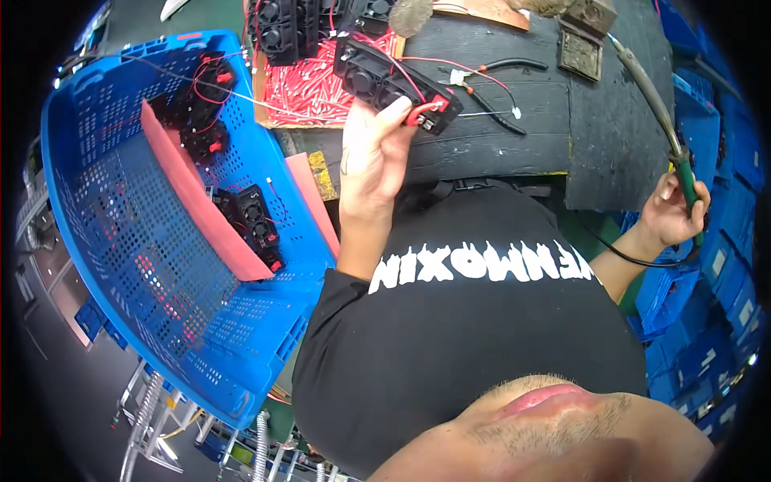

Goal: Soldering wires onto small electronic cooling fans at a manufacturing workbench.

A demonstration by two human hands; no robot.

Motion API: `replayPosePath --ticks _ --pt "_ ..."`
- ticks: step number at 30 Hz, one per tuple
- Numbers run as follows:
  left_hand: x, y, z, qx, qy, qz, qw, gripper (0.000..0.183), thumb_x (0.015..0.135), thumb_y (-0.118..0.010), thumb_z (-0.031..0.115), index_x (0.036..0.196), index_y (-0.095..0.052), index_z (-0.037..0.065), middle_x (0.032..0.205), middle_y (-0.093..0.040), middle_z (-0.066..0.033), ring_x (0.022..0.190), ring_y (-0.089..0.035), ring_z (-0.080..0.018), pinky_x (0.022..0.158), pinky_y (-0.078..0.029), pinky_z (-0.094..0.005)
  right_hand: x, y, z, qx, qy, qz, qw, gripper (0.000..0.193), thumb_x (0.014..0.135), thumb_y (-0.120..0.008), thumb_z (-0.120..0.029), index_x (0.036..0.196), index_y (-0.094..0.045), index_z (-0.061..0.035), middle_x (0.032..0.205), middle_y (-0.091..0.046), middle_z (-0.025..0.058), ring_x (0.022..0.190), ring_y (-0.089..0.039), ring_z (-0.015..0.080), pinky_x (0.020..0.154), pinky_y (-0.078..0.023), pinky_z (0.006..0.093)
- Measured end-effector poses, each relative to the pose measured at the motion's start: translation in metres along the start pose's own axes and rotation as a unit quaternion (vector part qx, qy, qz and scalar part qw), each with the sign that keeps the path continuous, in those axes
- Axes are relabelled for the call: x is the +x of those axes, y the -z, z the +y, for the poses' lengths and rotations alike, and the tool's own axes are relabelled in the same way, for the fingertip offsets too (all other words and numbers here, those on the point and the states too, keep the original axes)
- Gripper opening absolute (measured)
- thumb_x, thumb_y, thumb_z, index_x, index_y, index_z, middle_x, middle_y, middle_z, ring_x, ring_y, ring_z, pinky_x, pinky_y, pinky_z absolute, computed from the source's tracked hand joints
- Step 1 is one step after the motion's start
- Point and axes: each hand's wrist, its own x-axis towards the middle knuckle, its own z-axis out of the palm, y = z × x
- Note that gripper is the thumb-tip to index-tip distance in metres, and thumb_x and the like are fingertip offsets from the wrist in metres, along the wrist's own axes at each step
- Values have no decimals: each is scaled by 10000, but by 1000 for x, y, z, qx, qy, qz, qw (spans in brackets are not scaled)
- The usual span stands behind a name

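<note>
My left hand (376,153) is closed around one end of a black plastic fan unit (361,82), thumb on top. The unit is tilted above the near edge of the bench, with red wires and a red part at its right end. A thin red lead with a white connector (516,112) trails from it to the right. At the right, my right hand (673,213) grips the green handle of a soldering iron (647,92). Its tip points up and away, toward a small metal block with a tray (581,55), and is apart from the fan unit.
Pliers with black handles (499,111) lie on the dark bench (490,153). A box of small red pieces (309,90) sits left, with more fan units (281,30) behind. A blue perforated crate (96,265) at far left holds fan units (255,218) and a pink sheet (193,189).
</note>
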Motion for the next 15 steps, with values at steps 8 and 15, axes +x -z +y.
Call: replayPosePath --ticks 8,15 --pt "5 -13 -12 -41 77 0 996 253 958 -624 55 1207 -593 89 1089 -686 -64 990 -666 -194 898 -547 -406 -4 -3 7 12 2 -17 1000 384 951 -552 -303 1157 -701 -15 1099 -710 262 748 -640 272 549 -477 267" --pt "4 -15 -11 -43 85 20 995 228 968 -634 93 1191 -605 60 1126 -698 -79 1019 -688 -218 932 -574 -433 -9 5 8 12 -7 21 1000 390 942 -547 -309 1133 -706 -8 1057 -707 270 732 -637 270 533 -477 256"
